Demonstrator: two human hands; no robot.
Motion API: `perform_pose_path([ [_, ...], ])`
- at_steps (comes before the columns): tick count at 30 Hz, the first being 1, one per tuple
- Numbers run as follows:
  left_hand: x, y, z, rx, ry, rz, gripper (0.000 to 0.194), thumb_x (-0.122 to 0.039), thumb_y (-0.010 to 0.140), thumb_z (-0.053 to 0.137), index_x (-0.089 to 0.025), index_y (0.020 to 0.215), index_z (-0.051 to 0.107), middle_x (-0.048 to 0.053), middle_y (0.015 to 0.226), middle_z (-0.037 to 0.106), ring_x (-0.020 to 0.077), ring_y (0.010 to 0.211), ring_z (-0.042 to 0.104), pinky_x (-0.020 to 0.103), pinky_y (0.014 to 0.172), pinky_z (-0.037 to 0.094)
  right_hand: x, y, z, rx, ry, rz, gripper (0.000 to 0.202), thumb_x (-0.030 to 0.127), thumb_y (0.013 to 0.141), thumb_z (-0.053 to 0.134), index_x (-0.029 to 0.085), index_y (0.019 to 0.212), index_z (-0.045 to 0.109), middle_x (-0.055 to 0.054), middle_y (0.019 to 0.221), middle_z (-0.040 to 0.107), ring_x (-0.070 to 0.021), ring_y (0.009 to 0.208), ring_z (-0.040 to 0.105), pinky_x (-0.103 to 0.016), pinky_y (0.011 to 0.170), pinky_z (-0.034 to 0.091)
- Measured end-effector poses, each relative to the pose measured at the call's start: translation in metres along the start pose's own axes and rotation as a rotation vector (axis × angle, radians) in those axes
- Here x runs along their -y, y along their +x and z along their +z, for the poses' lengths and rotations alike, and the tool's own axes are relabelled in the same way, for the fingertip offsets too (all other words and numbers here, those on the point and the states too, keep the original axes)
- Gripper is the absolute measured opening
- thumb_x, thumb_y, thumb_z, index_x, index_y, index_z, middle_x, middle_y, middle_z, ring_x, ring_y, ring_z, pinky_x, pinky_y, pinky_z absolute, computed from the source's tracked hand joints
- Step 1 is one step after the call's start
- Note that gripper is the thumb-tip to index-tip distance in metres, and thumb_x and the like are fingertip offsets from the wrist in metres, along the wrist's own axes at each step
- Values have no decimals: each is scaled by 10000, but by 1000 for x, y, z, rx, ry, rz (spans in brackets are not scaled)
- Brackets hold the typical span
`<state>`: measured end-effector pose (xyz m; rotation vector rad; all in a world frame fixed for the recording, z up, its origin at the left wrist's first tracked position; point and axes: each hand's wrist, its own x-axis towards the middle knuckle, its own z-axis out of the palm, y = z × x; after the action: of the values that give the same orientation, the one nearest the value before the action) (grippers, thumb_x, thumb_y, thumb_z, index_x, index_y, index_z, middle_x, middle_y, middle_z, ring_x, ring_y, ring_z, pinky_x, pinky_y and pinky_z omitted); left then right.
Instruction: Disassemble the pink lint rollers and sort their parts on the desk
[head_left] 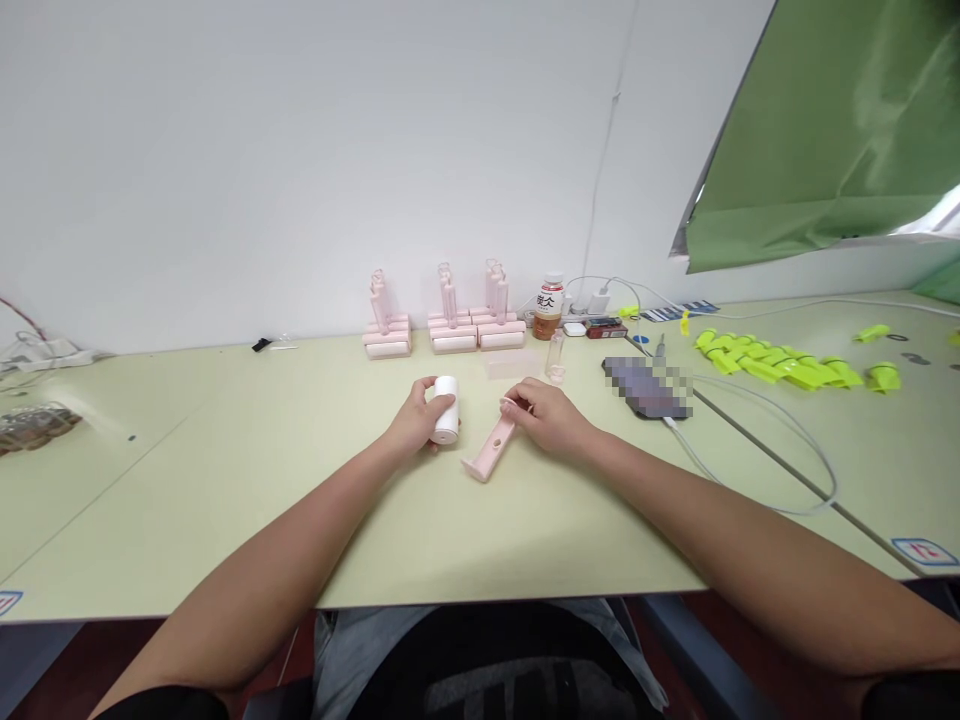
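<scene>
My left hand [418,418] is closed around a white lint roll [446,410], its thumb lying across the front and the roll standing nearly upright. In my right hand [551,415], fingers pinch the upper end of a pink lint roller frame [491,448], a slim bar with a hole in its middle and a flange at each end. The frame slants down to the left, its lower end near the table. Roll and frame are apart. Just beyond my right hand stand a clear pinkish handle part [556,358] and a flat translucent pink piece [513,364].
Several assembled pink lint rollers [454,330] stand along the wall. A brown-labelled bottle [548,306] is beside them. On the right lie a phone [646,388] with a white cable [817,450] and several neon yellow pieces [780,360]. A bagged bundle [37,425] is at far left.
</scene>
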<state>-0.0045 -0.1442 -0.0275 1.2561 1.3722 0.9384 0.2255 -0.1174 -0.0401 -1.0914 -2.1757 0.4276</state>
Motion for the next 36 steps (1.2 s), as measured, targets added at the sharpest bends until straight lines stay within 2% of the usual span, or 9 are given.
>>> perform_pose_path([
  [3,1,-3,6,12,22,-2,573,-446,876,528,-271,1365,288,40,797,635,167,588,624,184,371,391,3,-2,2,-62,84,60,222,400,880,546,205,777,571,-27,760,624,-174,679,560,-295,623,408],
  [7,2,-9,15,42,-8,20,564,-442,872,561,-266,1336,291,13,796,585,151,556,615,194,374,419,2,-4,6,-63,287,189,269,435,837,596,223,720,478,30,604,586,-146,542,511,-274,543,377],
  [11,1,-16,21,131,-44,40,578,-435,856,606,-260,1306,289,-16,781,557,131,485,596,202,366,422,0,-5,11,-66,382,211,283,425,818,609,226,699,447,52,568,523,-136,535,467,-266,529,358],
  [16,-2,-22,23,263,-58,45,608,-463,829,650,-247,1273,296,-27,746,561,151,502,623,216,381,450,2,-4,14,-88,402,234,288,444,805,615,231,710,446,66,564,460,-132,529,416,-268,528,331],
  [22,-1,-28,29,316,-96,86,699,-527,791,685,-246,1294,289,-3,796,604,159,535,629,246,415,481,8,-4,16,-89,476,275,312,463,792,624,224,712,440,68,566,433,-120,527,383,-257,505,305],
  [31,-3,-29,26,381,-63,81,721,-496,768,716,-250,1313,313,-6,798,592,150,544,605,249,464,464,11,-5,19,-79,599,330,342,498,792,638,223,733,443,80,545,412,-100,476,348,-245,456,269],
  [36,-5,-29,20,398,-40,134,736,-374,780,715,-263,1369,289,11,863,578,142,660,595,257,579,478,19,-6,17,-30,746,401,395,573,791,628,223,764,446,92,544,399,-76,428,305,-227,405,236],
])
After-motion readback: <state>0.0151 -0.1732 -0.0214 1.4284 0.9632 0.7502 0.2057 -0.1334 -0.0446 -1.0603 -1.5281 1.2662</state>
